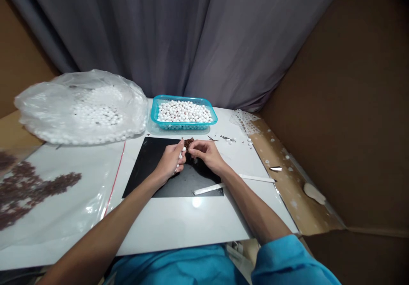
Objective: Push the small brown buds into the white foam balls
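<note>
Over the far half of a black rectangular mat (140, 174), a person's two bare hands meet. The left hand (172, 159) curls around several small round white balls (183, 149); the right hand (206, 153) pinches its fingertips together, though whether they grip anything cannot be told. A bumpy dark-brown cluster (189, 141) shows between them, above the mat's far edge. Beyond the mat stands a turquoise plastic tray (183, 126) of white balls; left of it lies a flat clear plastic bag (96, 182) holding brown sprigs (28, 187).
</note>
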The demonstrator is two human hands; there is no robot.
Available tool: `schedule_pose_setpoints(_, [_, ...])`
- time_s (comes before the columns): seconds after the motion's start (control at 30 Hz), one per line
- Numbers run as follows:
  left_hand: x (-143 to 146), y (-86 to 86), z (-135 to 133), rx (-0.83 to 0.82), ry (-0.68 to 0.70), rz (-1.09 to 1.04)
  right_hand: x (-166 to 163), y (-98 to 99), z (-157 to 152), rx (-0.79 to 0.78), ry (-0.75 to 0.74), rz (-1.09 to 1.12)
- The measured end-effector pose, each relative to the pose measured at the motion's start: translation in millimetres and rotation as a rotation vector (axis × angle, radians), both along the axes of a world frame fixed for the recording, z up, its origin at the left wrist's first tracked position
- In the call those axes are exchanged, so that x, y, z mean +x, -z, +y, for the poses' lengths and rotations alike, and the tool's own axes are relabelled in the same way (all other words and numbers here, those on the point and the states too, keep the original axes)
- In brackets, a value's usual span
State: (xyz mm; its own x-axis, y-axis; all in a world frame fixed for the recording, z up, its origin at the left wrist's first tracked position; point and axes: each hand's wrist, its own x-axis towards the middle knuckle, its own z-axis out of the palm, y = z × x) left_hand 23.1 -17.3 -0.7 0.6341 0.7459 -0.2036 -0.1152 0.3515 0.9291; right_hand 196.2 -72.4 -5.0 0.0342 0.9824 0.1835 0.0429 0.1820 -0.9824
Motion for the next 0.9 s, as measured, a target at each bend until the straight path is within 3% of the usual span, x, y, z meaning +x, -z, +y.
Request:
schedule_pose_setpoints(0.33, [1.1, -13.3, -8.0, -0.033, -0.008, 0.016, -7.3, 2.4, -2.5, -0.006, 0.038, 0.011])
schedule_pose_setpoints(0.67, [6.2, 7.0, -5.8, 0.082, -0.121, -0.037, -20.1, 7.7, -2.7, 0.072, 0.083, 0.069])
schedule_pose_setpoints(0.9, [4.5, 7.5, -6.0, 0.116, -0.120, -0.051, -20.5, 9.3, -3.0, 0.061, 0.066, 0.118])
